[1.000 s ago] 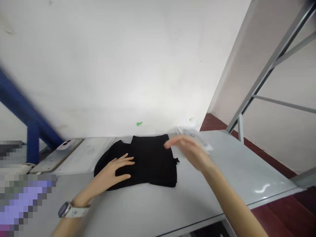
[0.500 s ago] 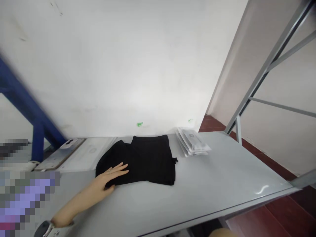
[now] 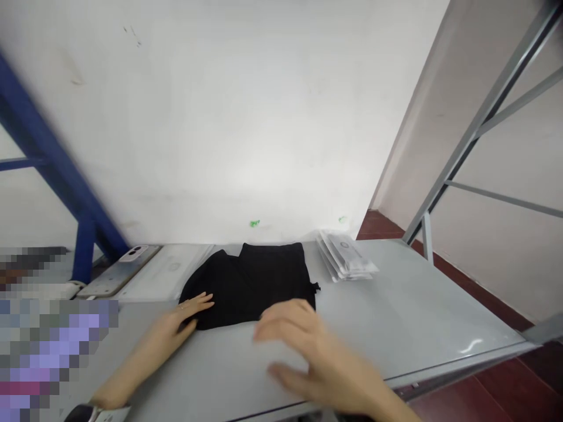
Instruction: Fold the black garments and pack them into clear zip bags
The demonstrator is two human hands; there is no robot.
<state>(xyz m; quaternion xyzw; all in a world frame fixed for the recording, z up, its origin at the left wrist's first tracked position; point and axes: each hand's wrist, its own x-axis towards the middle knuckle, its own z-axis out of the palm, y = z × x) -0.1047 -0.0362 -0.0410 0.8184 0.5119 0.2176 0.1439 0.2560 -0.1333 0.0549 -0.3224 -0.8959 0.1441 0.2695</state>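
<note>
A black garment point(image 3: 259, 275) lies folded on the grey table point(image 3: 422, 305), with a small tie or gathered bit poking out at its right side. My left hand point(image 3: 187, 313) rests with fingers spread on the garment's lower left part. Above the table's front half hovers my right hand point(image 3: 299, 346), blurred by motion. Its fingers are curved and the thumb stands apart from them, with nothing between. It covers the garment's lower right corner from view; whether it touches the cloth I cannot tell.
Several packed clear plastic bags point(image 3: 345, 255) are stacked right of the garment. Flat plastic bags point(image 3: 167, 269) and a phone point(image 3: 121, 272) lie at the left. A white wall point(image 3: 264, 117) stands behind. Metal frames rise at both sides, blue point(image 3: 61, 152) and grey point(image 3: 457, 158).
My right hand has come in from the bottom edge toward the garment. My left hand has drawn back slightly to the left on the cloth. The camera view has shifted a little.
</note>
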